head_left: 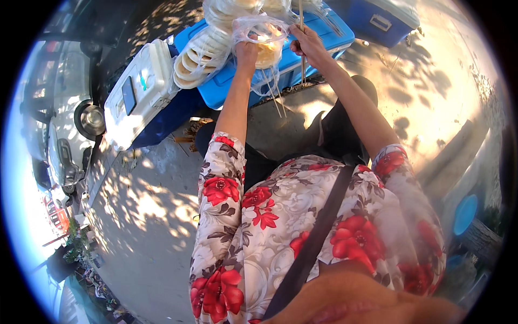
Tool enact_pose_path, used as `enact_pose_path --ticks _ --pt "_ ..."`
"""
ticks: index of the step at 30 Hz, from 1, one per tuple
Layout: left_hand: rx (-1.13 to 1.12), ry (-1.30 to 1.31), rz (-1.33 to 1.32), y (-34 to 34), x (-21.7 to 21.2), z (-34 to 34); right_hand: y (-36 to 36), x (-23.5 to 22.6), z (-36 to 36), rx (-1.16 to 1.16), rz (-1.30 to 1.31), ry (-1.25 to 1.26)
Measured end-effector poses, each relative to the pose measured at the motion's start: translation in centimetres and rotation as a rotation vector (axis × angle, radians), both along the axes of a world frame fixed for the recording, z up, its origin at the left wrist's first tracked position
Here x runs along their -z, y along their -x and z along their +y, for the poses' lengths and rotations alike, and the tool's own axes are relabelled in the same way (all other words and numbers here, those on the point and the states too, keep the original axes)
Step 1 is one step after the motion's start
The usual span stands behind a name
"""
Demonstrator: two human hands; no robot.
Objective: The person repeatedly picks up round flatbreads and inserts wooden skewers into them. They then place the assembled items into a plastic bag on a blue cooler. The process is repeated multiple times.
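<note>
Head view: the left hand (247, 53) is at the left side of a clear plastic bag (261, 24); its fingertips lie behind film, and whether they grip cannot be told. The right hand (308, 44) is curled around an upright thin stick (300, 12), just beside the bag's right rim; contact with that rim is not confirmed. The bag, its mouth showing as a ring, is over the blue cooler (216, 90), with yellowish food (268, 55) inside and two thin sticks (275, 95) extending below. Bagged pale discs (195, 60) lie to the left. Assessment: the step appears to be bagging or arranging the food; the next move calls for steadying the mouth and keeping stick ends off the film.
</note>
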State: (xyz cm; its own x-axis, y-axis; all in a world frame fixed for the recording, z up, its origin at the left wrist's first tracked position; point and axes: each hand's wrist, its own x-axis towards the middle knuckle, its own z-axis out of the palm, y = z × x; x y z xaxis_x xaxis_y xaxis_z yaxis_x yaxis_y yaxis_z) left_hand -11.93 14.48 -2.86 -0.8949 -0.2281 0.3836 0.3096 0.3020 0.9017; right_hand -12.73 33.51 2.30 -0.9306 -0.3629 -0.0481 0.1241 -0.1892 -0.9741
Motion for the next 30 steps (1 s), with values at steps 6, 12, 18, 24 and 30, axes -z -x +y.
enact_pose_path --ticks 6,12,18,24,30 --pt "0.04 -0.159 -0.192 -5.4 -2.2 1.2 -2.3 0.0 -0.1 -0.068 -0.031 0.051" --pt "-0.41 -0.09 -0.066 -13.1 -3.8 -8.1 -7.0 -0.2 2.3 -0.084 -0.144 0.098" --pt "-0.726 0.401 -0.264 -10.7 -2.2 -18.6 -13.5 1.1 2.9 -0.508 -0.512 0.297" --pt "-0.528 -0.111 -0.524 -7.3 -2.7 -17.3 -20.9 0.0 2.8 -0.553 -0.531 0.11" --pt "-0.66 -0.275 -0.2 -7.7 -4.2 -15.5 -19.6 -0.2 2.2 -0.523 -0.188 -0.062"
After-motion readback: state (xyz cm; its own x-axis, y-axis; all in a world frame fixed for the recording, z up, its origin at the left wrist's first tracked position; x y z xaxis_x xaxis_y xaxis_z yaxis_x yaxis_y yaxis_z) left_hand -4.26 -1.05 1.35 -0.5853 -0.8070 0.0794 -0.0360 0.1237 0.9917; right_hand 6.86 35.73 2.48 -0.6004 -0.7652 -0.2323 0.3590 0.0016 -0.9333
